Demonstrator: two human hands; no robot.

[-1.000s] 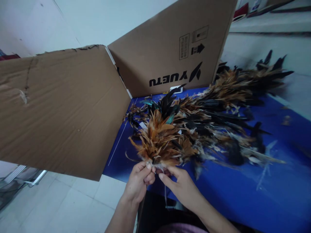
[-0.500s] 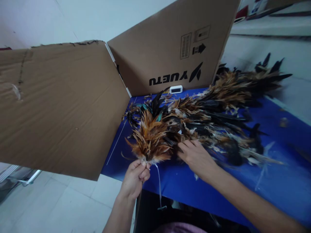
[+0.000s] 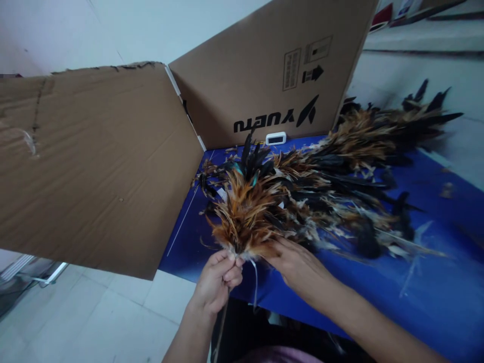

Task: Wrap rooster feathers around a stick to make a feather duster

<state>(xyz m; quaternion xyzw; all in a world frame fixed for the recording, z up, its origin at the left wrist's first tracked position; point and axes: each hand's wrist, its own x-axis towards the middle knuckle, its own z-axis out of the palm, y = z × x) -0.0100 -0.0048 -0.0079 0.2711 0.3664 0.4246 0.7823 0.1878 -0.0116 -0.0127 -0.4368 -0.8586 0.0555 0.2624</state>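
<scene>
My left hand (image 3: 218, 280) is closed in a pinch round the base of a bundle of orange-brown and black feathers (image 3: 245, 212). A thin stick (image 3: 223, 322) runs down below that hand. From the bundle's base hangs a white string (image 3: 255, 285). My right hand (image 3: 293, 259) is at the bundle's lower right side, its fingers bent and their tips hidden among the brown feathers; what they grip is not clear. Just beyond it lies a loose pile of brown and black feathers (image 3: 328, 186) on the blue tabletop (image 3: 446, 282).
A cardboard panel (image 3: 98, 176) stands along the left edge, and another printed panel (image 3: 264, 85) stands at the back. A small white device (image 3: 276, 138) sits at its foot. More long feathers (image 3: 363, 133) reach the table's far right. Pale floor tiles (image 3: 124, 312) show at lower left.
My right hand has come from the feather pile to the side of the bundle. My left hand and the bundle have shifted slightly right in the picture.
</scene>
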